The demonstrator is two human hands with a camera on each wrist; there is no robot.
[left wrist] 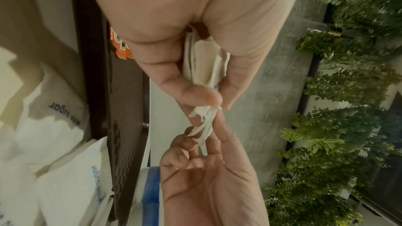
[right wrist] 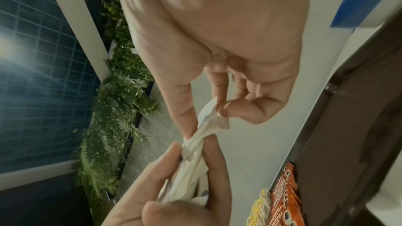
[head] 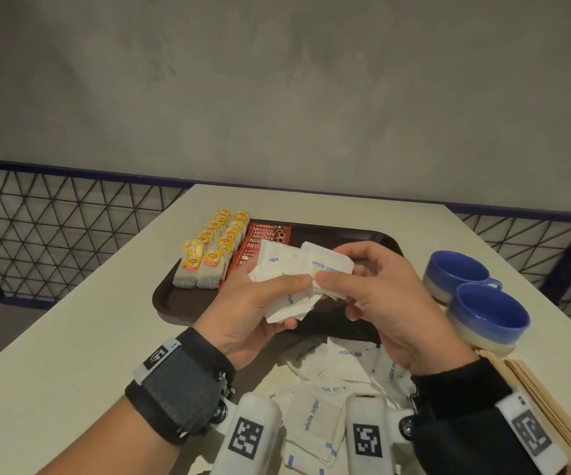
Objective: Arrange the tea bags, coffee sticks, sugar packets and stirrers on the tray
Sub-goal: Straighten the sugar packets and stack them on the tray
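Both hands hold a bunch of white sugar packets (head: 298, 279) above the dark brown tray (head: 171, 299). My left hand (head: 260, 303) grips the bunch (left wrist: 204, 64) between thumb and fingers. My right hand (head: 373, 289) pinches the bunch's right end (right wrist: 206, 123) with thumb and forefinger. Two rows of yellow-tagged tea bags (head: 208, 252) stand at the tray's left, with red coffee sticks (head: 263, 234) beside them. More sugar packets (head: 315, 406) lie loose on the table below my wrists. Wooden stirrers (head: 544, 406) lie at the lower right.
Two blue and white cups (head: 483, 303) stand on the white table (head: 54, 354) right of the tray. A wire mesh railing (head: 54, 217) and a grey wall lie beyond the table. Green plants (left wrist: 348, 92) show in the wrist views.
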